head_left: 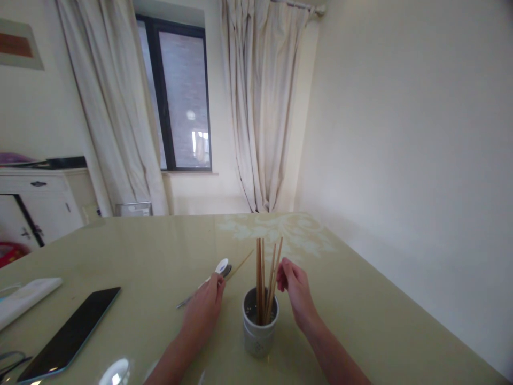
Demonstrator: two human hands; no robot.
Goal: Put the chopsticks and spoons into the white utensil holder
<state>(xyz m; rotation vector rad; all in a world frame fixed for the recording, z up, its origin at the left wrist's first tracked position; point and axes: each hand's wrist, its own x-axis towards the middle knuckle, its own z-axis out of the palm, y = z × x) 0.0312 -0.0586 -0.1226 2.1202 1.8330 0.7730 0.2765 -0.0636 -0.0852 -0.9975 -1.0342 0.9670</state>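
A grey cup (259, 339) stands upright on the table with several wooden chopsticks (259, 278) leaning in it. My left hand (206, 302) is left of the cup, its fingers closed at the near end of a single thin chopstick (242, 262) that points up and right. Beside those fingertips lie a white spoon (222, 265) and a dark metal spoon (227, 270); the hand partly covers them. On the cup's other side, my right hand (295, 286) has curled fingers right beside the rightmost chopstick. Nothing shows within them.
A black tablet or large phone (74, 331) lies at the left, near a white power strip or similar object (28, 299). A shiny white rounded thing (115, 372) sits at the near edge. The wall (420, 160) runs along the table's right side.
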